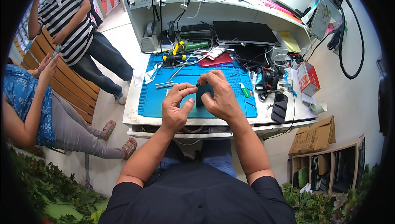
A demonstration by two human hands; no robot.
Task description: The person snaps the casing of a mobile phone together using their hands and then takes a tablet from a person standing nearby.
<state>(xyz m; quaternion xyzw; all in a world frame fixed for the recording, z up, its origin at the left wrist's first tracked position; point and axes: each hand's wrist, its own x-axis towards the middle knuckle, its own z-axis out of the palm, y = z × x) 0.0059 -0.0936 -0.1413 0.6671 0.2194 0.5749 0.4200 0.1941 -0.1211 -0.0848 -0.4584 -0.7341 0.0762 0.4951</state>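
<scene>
Above a blue work mat [150, 100], my right hand [222, 96] is closed around a dark, flat, phone-like panel [199, 97], held upright on edge. Its fingers and thumb cover much of the panel. At the top left corner of the panel shows a small black piece [198, 85], too small to name. The fingertips of my left hand [177, 105] touch that corner, with the thumb apart and lower down. Near my left hand, thin metal tools [165, 85] lie on the mat. A small green-handled tool [245, 91] lies right of my right hand.
A black phone [279, 107] lies at the table's right, near a red and white box [308, 79] and a white cup [319, 107]. Yellow-black pliers [177, 51], cables and a dark screen [246, 33] crowd the back. Two people [76, 22] are at the left, one seated.
</scene>
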